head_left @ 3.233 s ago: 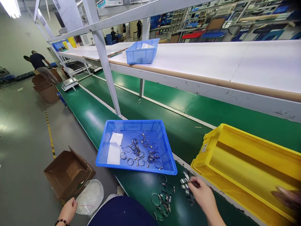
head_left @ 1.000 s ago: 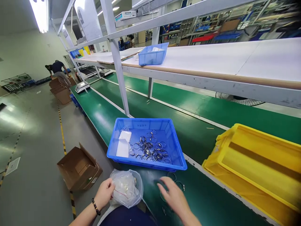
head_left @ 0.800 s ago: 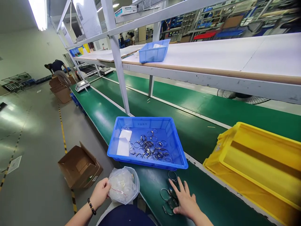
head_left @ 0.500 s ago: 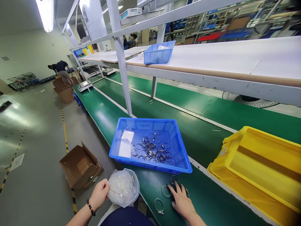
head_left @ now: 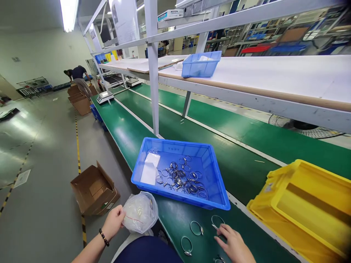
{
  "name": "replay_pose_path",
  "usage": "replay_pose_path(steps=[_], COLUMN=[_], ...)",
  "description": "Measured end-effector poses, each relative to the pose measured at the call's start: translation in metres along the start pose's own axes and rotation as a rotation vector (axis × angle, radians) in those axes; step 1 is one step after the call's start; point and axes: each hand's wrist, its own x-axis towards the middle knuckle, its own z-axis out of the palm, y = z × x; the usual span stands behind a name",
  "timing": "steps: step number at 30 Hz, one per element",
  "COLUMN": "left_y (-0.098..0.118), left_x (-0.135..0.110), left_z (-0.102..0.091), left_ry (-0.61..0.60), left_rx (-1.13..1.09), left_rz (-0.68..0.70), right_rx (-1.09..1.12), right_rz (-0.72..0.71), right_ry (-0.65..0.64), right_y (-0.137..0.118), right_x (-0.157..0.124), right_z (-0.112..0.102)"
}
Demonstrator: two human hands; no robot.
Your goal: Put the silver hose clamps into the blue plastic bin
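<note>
Clamps (head_left: 202, 231): at least four on bench (head_left: 175, 215); left fingers (head_left: 120, 212) pinch one bag (head_left: 138, 212), right fingers (head_left: 225, 230): can't tell.

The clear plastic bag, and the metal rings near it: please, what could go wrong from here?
The clear plastic bag is gripped at one side by the left hand, so it might tip or slip.

One metal ring lies close to the edge of the green bench; a bump could push it off.

The rings in the blue tray overlap, so they may catch on each other when lifted.
</note>
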Motion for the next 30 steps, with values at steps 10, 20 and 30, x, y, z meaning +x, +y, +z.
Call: replay_pose_path(steps=[10,20,30], left_y=[-0.009,-0.037,-0.058], left_x=[0.007,0.005,-0.002], left_z=[-0.002,-0.016,-0.021], left_ry=[0.022,0.064,0.099], left_rx=[-0.021,-0.012,-0.041], left_rz=[-0.058,-0.074,-0.121], right_rx=[0.113,-0.314,-0.054], right_rz=[-0.304,0.049,0.067], right_ry=[0.498,-0.370,-0.264], right_y=[-0.096,-0.035,-0.049], right_x=[0.057,-0.024,0.012], right_z=[-0.144,0.034,0.060])
